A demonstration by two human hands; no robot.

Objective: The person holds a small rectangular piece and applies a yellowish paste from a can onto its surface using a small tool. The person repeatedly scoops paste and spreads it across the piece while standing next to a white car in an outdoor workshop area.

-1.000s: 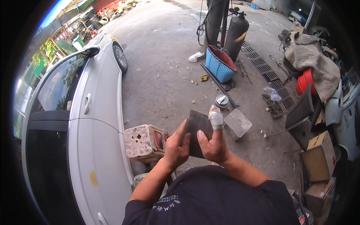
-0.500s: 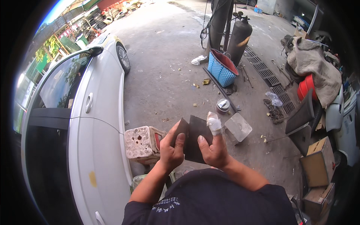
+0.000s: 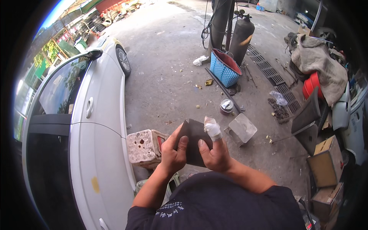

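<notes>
Between my hands is dark grey sandpaper [image 3: 194,140], stiff and flat, in two parts that meet or overlap near the middle. I cannot tell whether it is one folded sheet or two pieces. My left hand [image 3: 173,155] grips the left part, its thumb on top and fingers behind. My right hand [image 3: 217,155] pinches the right part in the same way. A white wrapping [image 3: 212,128] covers a finger of my right hand. The fingers under the paper are hidden.
A white car [image 3: 101,153] with a yellowish patch stands along my left. Close by is a stained plastic stool [image 3: 142,148]. Ahead are a lidded tub [image 3: 226,107], a clear plastic box [image 3: 242,128], a blue woven bag [image 3: 226,71] and a gas cylinder [image 3: 242,38]. Wooden boxes [image 3: 326,168] stand right.
The gap between the two parts of the sandpaper has closed. My right hand has moved slightly left, toward my left hand. Both hands keep their hold.
</notes>
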